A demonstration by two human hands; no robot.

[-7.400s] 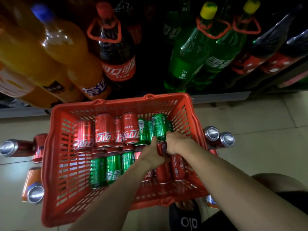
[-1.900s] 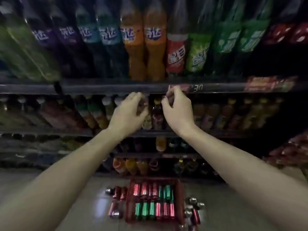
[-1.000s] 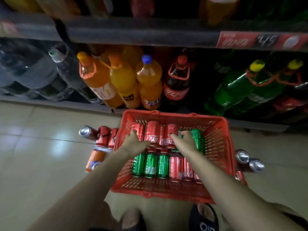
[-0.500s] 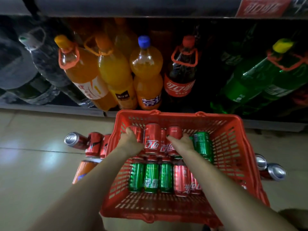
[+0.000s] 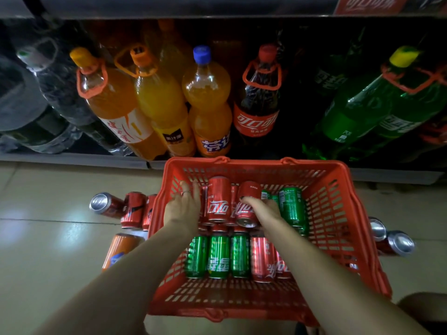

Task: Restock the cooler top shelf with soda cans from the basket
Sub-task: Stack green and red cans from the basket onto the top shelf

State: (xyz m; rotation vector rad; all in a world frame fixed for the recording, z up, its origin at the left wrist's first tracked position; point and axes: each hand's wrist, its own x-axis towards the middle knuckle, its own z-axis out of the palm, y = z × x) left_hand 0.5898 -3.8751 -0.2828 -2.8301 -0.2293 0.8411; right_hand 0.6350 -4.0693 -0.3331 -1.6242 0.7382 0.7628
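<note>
Both hands are down in the red basket [image 5: 338,213] on the floor tiles: the right hand [image 5: 262,210] has its fingers curled round a red cola can [image 5: 246,204] in the far row, while the left hand [image 5: 183,209] lies over another red can, though I can't tell if it's really gripping. More red and green soda cans [image 5: 219,256] fill the basket, a few loose cans [image 5: 131,210] lie just beside it, and big soda bottles [image 5: 208,100] stand on the low shelf behind.

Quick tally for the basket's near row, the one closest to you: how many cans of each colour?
Green aluminium soda cans: 3
Red aluminium soda cans: 2 (one partly hidden by the right forearm)
Total: 5
</note>
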